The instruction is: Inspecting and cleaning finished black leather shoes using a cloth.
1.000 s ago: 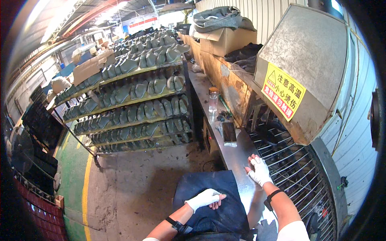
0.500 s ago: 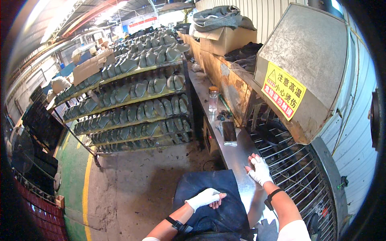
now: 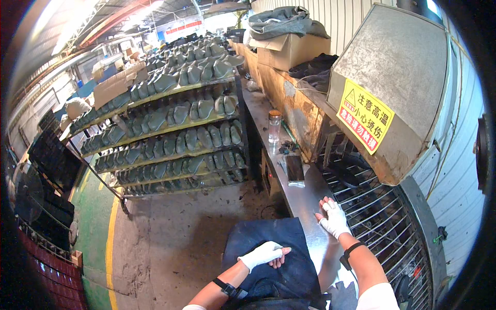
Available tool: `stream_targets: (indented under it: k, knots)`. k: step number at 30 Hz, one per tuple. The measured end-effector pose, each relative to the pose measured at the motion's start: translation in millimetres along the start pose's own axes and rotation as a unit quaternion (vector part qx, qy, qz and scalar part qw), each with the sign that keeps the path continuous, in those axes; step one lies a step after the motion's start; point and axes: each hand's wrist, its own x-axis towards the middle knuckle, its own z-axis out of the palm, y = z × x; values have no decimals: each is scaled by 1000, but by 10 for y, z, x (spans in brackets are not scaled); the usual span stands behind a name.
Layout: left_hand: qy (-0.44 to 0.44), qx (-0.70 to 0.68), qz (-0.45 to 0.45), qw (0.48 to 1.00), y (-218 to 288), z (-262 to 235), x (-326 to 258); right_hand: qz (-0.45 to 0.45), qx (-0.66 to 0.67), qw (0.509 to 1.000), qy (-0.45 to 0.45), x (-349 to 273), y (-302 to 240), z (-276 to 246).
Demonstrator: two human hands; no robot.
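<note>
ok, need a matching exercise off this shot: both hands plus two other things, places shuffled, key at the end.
Column 1
A. Left hand in a white fingerless glove
B. Clear cylindrical bottle with an orange-brown lid
C. Right hand in a white fingerless glove
D. Rectangular yellow-and-red warning label

Column 2
1. On the grey box-shaped hood
2. At the right edge of the shiny metal counter
3. Over the dark blue cloth
4. Upright beside the worn wooden panel

Pairs: A-3, B-4, C-2, D-1
</note>
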Motion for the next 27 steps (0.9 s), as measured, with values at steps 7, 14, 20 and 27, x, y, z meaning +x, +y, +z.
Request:
stream_targets:
  k: [7, 14, 20, 27]
  knots:
    - [-1, -4, -1, 1000, -24, -3, 15, 6, -6, 1000, -10, 12, -62, -56]
    - [2, -5, 0, 1000, -4, 4, 1, 13, -1, 1000, -7, 8, -61, -57]
    - [-1, -6, 1, 1000, -2, 3, -7, 16, 0, 1000, -9, 8, -67, -63]
    - [2, 0, 0, 1000, -21, -7, -7, 17, -3, 1000, -13, 12, -50, -33]
